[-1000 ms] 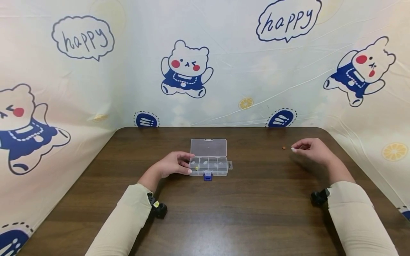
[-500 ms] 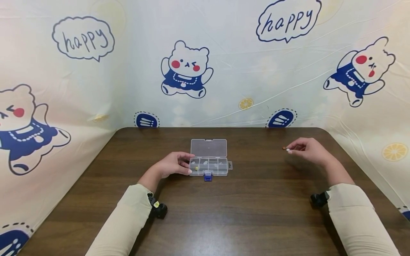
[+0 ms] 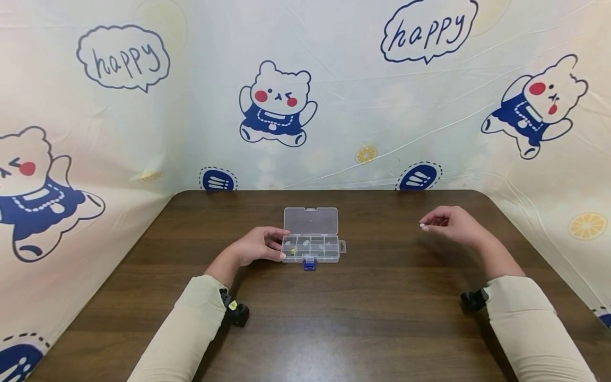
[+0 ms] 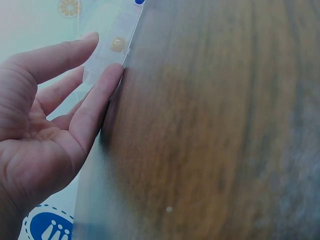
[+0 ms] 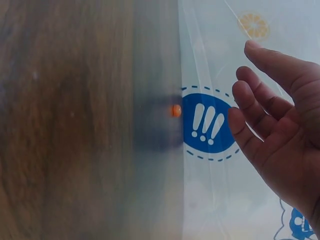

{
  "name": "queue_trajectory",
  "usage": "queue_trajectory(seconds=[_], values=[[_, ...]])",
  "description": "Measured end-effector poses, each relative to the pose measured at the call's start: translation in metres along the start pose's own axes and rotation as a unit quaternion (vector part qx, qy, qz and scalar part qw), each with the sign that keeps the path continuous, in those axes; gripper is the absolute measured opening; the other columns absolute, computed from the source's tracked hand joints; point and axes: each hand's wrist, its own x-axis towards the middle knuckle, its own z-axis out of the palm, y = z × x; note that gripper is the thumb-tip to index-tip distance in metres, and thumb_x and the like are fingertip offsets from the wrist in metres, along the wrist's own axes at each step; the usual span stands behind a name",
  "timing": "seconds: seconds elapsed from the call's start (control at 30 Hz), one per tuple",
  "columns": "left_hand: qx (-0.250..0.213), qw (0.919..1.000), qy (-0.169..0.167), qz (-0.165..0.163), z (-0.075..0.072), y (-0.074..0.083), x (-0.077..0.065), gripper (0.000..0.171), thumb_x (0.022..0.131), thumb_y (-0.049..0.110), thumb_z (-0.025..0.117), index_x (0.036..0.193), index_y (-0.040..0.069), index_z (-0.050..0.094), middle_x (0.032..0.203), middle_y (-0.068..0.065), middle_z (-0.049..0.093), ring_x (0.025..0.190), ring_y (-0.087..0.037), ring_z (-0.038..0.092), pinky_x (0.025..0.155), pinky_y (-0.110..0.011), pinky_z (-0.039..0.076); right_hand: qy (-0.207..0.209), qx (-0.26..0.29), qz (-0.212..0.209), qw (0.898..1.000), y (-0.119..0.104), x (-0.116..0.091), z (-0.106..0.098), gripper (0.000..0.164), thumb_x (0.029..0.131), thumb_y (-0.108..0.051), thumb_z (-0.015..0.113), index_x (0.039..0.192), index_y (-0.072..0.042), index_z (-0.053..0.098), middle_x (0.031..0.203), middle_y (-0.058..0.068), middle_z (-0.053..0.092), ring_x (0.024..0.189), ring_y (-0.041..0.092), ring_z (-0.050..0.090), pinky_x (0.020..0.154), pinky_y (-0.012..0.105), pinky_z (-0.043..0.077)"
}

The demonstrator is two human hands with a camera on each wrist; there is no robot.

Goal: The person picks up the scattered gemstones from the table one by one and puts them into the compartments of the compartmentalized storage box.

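Note:
In the head view a clear plastic compartment box (image 3: 311,248) stands on the table, its lid (image 3: 311,220) raised at the back and its blue latch (image 3: 310,264) in front. One compartment holds a small yellow piece (image 3: 293,252); others show whitish bits. My left hand (image 3: 255,246) holds the box's left end between thumb and fingers. To the right, over the table, is my right hand (image 3: 451,225), thumb and forefinger tips low and close together. A small rounded orange piece (image 5: 175,111) lies beyond its spread fingers in the right wrist view; in the head view those fingers hide it.
The brown wooden table (image 3: 305,318) ends at a printed cloth backdrop (image 3: 334,106) at the back and sides. A hang tab (image 3: 342,246) sticks out of the box's right end. Small cameras (image 3: 237,314) are strapped at both wrists.
My right hand has moved left until its fingertips cover the orange piece, which showed beside them before. The left hand and the box have stayed in place.

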Motion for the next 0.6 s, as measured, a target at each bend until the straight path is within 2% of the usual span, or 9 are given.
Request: queue_trajectory(seconds=[0.2, 0.6], values=[[-0.002, 1.0, 0.003, -0.002, 0.0, -0.001, 0.0, 0.066, 0.076, -0.001, 0.081, 0.136, 0.007, 0.056, 0.128, -0.016, 0.053, 0.104, -0.026, 0.059, 0.082, -0.034, 0.056, -0.004, -0.003, -0.015, 1.0, -0.006, 0.002, 0.004, 0.014, 0.086, -0.019, 0.076, 0.098, -0.011, 0.074, 0.091, 0.001, 0.07, 0.078, 0.018, 0.058, 0.069, 0.025, 0.052], [0.0, 1.0, 0.003, 0.001, 0.001, -0.002, 0.001, 0.065, 0.075, 0.0, 0.082, 0.135, 0.007, 0.057, 0.128, -0.015, 0.054, 0.104, -0.026, 0.059, 0.082, -0.034, 0.056, -0.014, 0.023, -0.014, 1.0, -0.022, 0.003, 0.011, 0.017, 0.088, -0.022, 0.075, 0.101, -0.011, 0.074, 0.091, 0.002, 0.067, 0.079, 0.023, 0.055, 0.067, 0.026, 0.05]])
